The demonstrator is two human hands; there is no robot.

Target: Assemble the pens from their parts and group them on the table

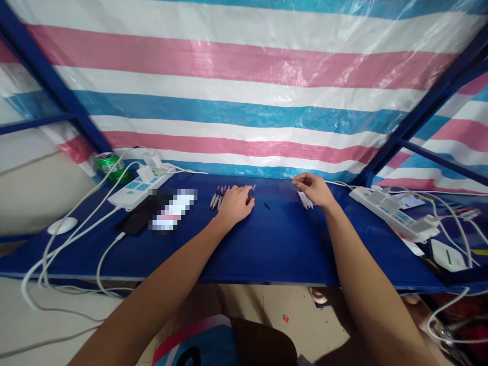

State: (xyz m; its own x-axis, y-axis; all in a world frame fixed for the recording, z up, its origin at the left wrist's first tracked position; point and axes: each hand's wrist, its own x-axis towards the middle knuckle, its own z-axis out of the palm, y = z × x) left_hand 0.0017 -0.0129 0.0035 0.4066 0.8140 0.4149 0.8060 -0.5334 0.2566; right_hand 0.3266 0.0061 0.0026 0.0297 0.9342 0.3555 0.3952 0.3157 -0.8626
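My left hand (236,203) rests palm down over a row of pens (216,198) on the blue tabletop. A dark pen-like piece (250,193) with a pale tip shows between its thumb and forefinger. My right hand (312,188) is raised a little at the back of the table, its fingertips pinched on a thin whitish stick-like piece (291,178). Just below that hand lies a bunch of pale pen-like pieces (305,200), partly covered by it. Between the hands is a small black piece (267,206), apart from both.
At left stand a power strip (139,189) with chargers, a green can (111,165), a phone (137,216) beside a blurred patch, and a white mouse (62,225). Another power strip (394,213), cables and a white device (448,255) lie right. Behind hangs striped sheeting (236,107).
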